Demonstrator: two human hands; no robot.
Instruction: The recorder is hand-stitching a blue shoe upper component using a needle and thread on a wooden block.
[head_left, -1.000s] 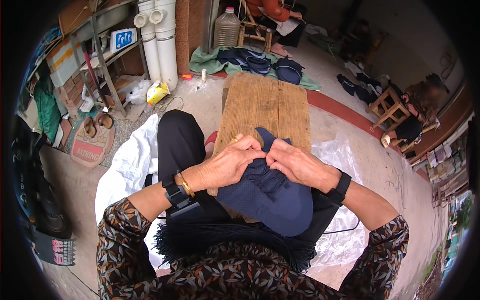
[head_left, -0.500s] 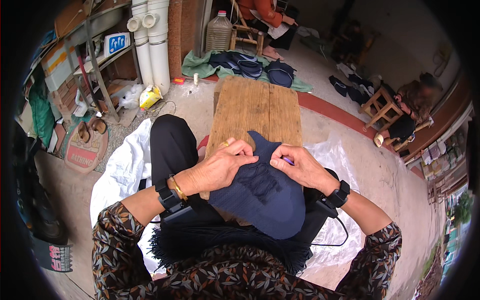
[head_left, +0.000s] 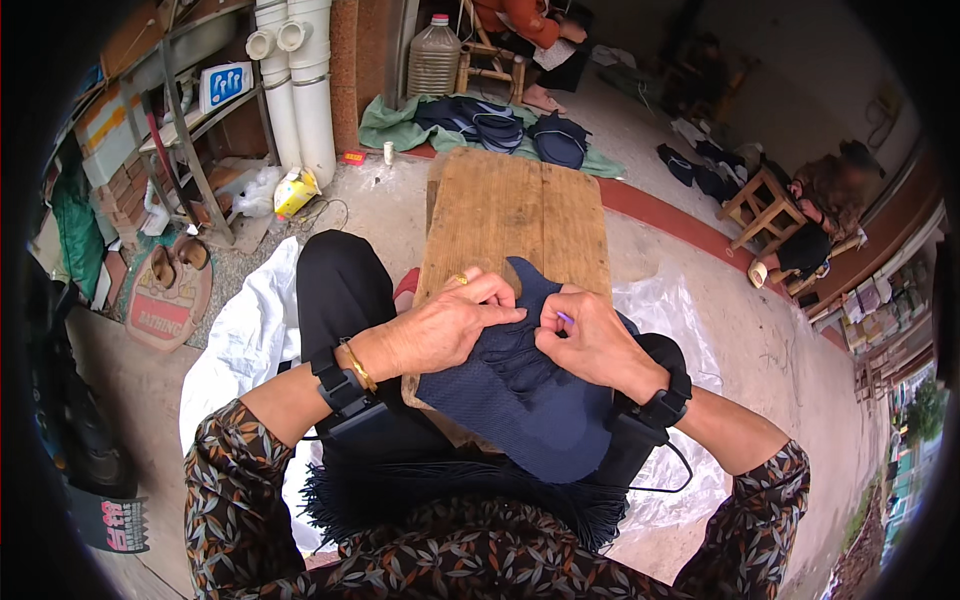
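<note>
A navy knit fabric piece (head_left: pixel 560 425), shaped like a shoe upper, lies over the near end of the wooden bench (head_left: pixel 510 205) and hangs toward my lap. My left hand (head_left: pixel 455 322) is closed, thumb and forefinger pinching the cloth near its narrow top. Close beside it, my right hand (head_left: pixel 592 338) is curled with its fingertips on the fabric. A small purple object (head_left: pixel 565 318) shows between those fingers; its ends are hidden, so its kind cannot be made out. Gathered dark folds or threads (head_left: pixel 515 365) run across the cloth below both hands.
Black fringe (head_left: pixel 430 490) covers my lap. White plastic sheeting (head_left: pixel 250 340) lies by my left leg, more on the right. Navy pieces (head_left: pixel 490 125) rest on a green cloth past the bench. Other people sit farther back. Pipes and a shelf (head_left: pixel 205 125) stand left.
My right hand has turned and curled inward, closer to my left hand. The cloth beneath has bunched into more folds. My left hand keeps its pinch, shifted slightly.
</note>
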